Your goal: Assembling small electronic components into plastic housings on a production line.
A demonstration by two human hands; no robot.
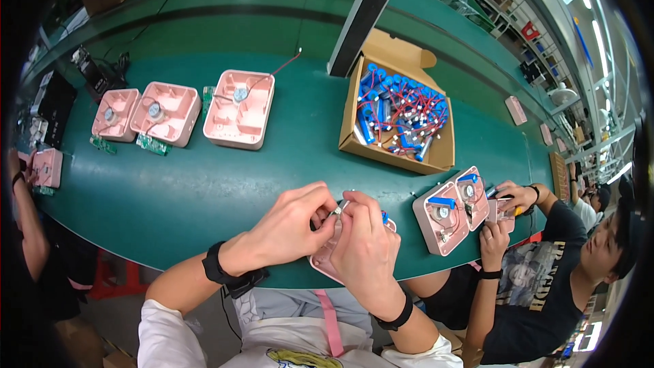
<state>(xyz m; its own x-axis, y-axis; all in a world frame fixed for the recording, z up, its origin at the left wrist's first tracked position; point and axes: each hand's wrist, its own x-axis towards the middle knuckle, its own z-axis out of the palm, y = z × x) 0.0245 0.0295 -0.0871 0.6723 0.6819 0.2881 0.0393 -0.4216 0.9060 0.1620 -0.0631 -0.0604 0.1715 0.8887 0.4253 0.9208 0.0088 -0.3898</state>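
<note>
My left hand (pixel 289 225) and my right hand (pixel 368 238) meet over the near edge of the bench, fingers closed in pinches. Between their fingertips shows a small white wire connector (pixel 337 210); its wires are mostly covered by my fingers. Beneath my hands lies a pink plastic housing (pixel 320 264), largely hidden by my right hand. A bit of blue battery (pixel 385 217) peeks out beside the right hand's knuckles, within the housing.
Ahead, an open cardboard box (pixel 397 161) holds many blue batteries with red leads. Pink housings with speakers (pixel 238 123) stand at left, some with green circuit boards (pixel 153 144). At right, a co-worker's hands (pixel 511 197) work beside battery-fitted housings (pixel 441 221). A metal post (pixel 368 13) rises behind.
</note>
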